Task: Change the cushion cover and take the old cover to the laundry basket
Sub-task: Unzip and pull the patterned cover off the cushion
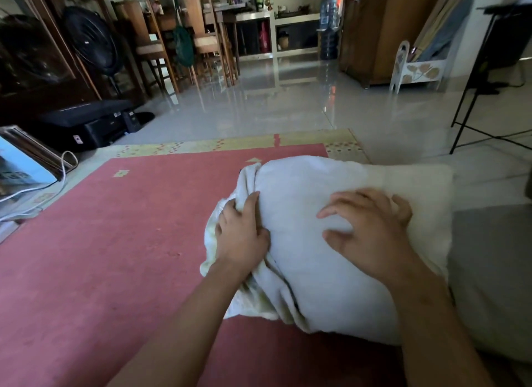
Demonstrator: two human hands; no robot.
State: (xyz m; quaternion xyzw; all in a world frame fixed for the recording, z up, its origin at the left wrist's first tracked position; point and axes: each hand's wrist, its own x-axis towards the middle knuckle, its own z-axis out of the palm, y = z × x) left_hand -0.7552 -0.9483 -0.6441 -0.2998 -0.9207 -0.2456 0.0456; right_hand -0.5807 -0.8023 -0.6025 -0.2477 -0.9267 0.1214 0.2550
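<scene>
A white cushion [311, 213] lies on the red carpet [115, 242] in front of me, its far right end bare and cream. A white cover [259, 297] is bunched in folds along the cushion's left end. My left hand [240, 237] grips that bunched cover edge, fingers curled into the cloth. My right hand [371, 228] rests on top of the cushion with fingers spread, pressing it down.
A grey cushion or seat [489, 271] lies at the right. A black printer [86, 124] and a standing fan [92, 41] are at the far left, cables [63, 167] beside them. Glossy tiled floor [273, 104] stretches to chairs, shelves and a wooden cabinet [383, 32]. A black stand [475, 92] is at right.
</scene>
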